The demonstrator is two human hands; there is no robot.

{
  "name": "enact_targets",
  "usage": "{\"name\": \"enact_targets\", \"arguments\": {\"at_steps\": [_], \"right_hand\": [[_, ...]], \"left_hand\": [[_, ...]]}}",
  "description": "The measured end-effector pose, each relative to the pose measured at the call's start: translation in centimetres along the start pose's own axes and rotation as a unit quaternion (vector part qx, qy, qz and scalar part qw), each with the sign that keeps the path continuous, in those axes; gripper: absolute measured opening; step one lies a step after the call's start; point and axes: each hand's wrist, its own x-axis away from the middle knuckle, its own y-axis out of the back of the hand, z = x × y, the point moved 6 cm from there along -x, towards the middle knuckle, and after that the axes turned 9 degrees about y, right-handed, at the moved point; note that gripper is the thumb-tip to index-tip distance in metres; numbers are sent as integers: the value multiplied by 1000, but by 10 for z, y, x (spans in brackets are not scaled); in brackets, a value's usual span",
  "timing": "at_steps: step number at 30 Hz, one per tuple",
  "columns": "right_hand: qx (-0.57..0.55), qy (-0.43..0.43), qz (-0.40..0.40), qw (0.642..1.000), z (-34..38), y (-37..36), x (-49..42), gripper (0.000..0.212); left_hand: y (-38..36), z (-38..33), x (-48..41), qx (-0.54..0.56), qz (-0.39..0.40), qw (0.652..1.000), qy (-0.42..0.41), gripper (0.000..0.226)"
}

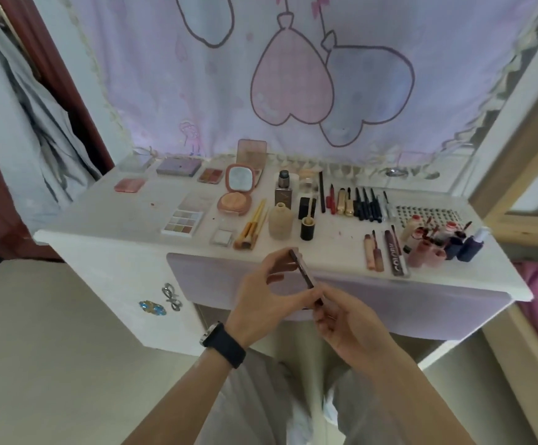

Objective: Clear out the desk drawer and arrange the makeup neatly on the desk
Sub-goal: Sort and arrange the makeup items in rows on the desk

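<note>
1. Both hands meet in front of the desk edge. The left hand (261,293), with a black watch (224,343) on its wrist, curls thumb and fingers round the upper part of a thin dark flat item (303,271).
2. The right hand (344,319) pinches the lower end of the same item, which tilts up to the left. We see it edge-on; it may be a slim palette, but we cannot tell.
3. The item is in the air over the lilac front panel (209,277), below the white desk (100,220).
4. On the desk we see makeup in groups: an eyeshadow palette (182,220) at left centre, an open round compact (237,192) behind it, and gold-handled brushes (253,226) just beside a beige bottle (280,223).
5. Further right lies a row of dark pencils and tubes (365,205), with lip tubes (373,253) nearer the edge and a cluster of small bottles (441,242) at the far right.
6. A lilac curtain (293,81) with heart balloons hangs behind.
</note>
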Motion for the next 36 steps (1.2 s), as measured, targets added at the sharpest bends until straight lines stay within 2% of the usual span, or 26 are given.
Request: {"name": "enact_targets", "arguments": {"at_steps": [3,7,9,11,14,18,24,27,30,34,36], "right_hand": [[89,44,-9,995,11,12,3,29],[160,77,-2,984,26,14,12,59],[197,86,2,977,32,12,16,66],[213,96,9,972,36,9,19,59],[214,109,17,971,39,2,22,38],[201,97,27,974,35,-4,23,25],[153,83,13,985,32,-3,20,44],[181,90,30,979,32,-7,17,44],[142,81,16,986,32,-8,15,47],[136,78,31,987,30,-9,13,64],[143,73,31,987,27,-10,12,65]], "left_hand": [[-7,-8,1,-45,26,999,-16,84],[-13,-19,3,-111,55,991,-46,85],[-14,-23,5,-131,64,987,-62,83],[-15,-26,9,-134,76,985,-73,82],[-12,-27,15,-115,66,988,-76,82],[-7,-26,18,-92,52,992,-64,82],[6,-17,19,-28,55,998,-30,76],[8,-14,19,-14,50,998,-25,81],[13,-11,17,24,31,999,-13,75],[16,-4,15,17,37,999,-6,73],[16,1,14,0,48,999,-5,75]]}}
